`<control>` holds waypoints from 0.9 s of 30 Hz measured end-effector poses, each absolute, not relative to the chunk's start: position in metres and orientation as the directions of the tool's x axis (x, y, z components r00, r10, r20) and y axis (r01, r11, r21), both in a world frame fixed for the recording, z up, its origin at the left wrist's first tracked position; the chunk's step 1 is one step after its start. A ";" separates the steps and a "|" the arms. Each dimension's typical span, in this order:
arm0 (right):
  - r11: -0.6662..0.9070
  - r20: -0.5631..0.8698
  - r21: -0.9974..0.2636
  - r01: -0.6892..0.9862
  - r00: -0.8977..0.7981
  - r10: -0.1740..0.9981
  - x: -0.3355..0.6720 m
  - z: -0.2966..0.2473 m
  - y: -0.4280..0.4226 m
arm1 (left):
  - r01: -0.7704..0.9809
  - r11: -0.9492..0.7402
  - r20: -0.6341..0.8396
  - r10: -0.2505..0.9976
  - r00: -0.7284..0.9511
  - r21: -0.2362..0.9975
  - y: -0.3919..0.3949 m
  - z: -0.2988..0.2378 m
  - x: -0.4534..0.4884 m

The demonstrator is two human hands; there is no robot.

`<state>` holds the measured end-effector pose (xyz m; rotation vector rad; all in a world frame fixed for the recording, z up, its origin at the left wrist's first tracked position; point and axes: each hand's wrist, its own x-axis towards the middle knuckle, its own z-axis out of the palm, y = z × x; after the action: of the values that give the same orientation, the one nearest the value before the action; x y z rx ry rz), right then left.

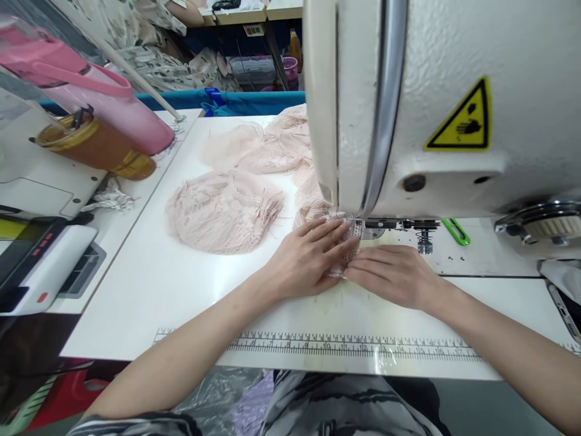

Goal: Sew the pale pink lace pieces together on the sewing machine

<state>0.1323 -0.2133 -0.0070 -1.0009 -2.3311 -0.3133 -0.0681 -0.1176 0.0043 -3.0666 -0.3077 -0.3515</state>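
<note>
My left hand (313, 251) lies over a piece of pale pink lace fabric (336, 266), fingers stretched out flat toward the needle area of a white sewing machine (454, 109). From the other side my right hand (393, 275) meets it, its fingers together and their tips pinching the lace's near right edge. The lace runs under the machine head, and much of it is covered by my hands. Left of my hands rests a round, gathered lace piece (222, 212) with loose reddish threads. More sheer pink lace (281, 145) is heaped behind it.
A pink bottle (109, 109) and a brown cup (100, 145) stand at the left. A printed ruler (327, 348) runs along the table's front edge. Green thread snips (456, 231) lie right of the needle, and a phone (563, 312) at the far right.
</note>
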 end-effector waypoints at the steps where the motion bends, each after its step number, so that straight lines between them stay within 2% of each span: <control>1: 0.691 0.591 -0.013 0.723 -0.552 0.588 0.132 -0.007 -0.213 | 0.202 -0.979 0.230 0.193 0.954 -0.017 -0.118 0.004 -0.068; 8: 0.653 0.540 -0.035 0.757 -0.535 0.650 0.135 -0.011 -0.215 | 0.224 -0.974 0.238 0.214 0.947 -0.018 -0.119 0.003 -0.064; 17: 0.580 0.489 -0.004 0.814 -0.505 0.712 0.141 -0.011 -0.216 | 0.248 -0.968 0.253 0.230 0.940 -0.039 -0.122 0.003 -0.060; 27: 0.552 0.478 -0.107 0.827 -0.444 0.758 0.144 -0.008 -0.214 | 0.262 -0.965 0.242 0.254 0.936 0.001 -0.123 0.003 -0.059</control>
<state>0.1445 -0.2141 -0.0080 -1.2784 -2.3143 -0.1944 -0.0587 -0.1226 0.0025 -3.0603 -0.4082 -0.3752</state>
